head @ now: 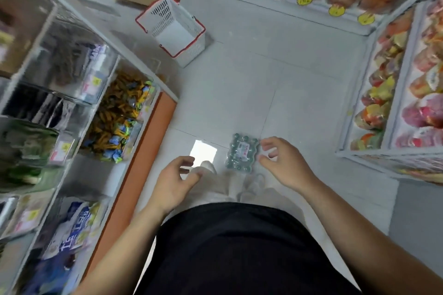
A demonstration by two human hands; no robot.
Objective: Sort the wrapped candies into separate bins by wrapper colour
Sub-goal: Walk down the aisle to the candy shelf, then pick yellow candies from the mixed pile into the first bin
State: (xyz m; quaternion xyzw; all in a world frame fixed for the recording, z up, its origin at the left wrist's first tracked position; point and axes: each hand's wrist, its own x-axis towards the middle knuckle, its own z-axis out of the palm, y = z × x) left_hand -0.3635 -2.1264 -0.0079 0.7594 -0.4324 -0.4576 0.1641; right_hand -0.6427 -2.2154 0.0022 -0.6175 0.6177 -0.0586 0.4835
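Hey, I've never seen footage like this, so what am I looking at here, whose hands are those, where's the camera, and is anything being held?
There is no machine here. One wide-angle camera worn on a person's head looks down at their own two bare hands, so you see their dark top and both forearms from above. The left hand and right hand are both open and empty, hanging over the pale tiled floor. By the right hand's fingertips lies a shrink-wrapped pack of bottles on the floor; whether the fingers touch it is unclear. To the left, a clear bin holds mixed orange and blue wrapped candies. A white shopping basket with red trim sits on the floor ahead. Shelves of packaged snacks line the right side.
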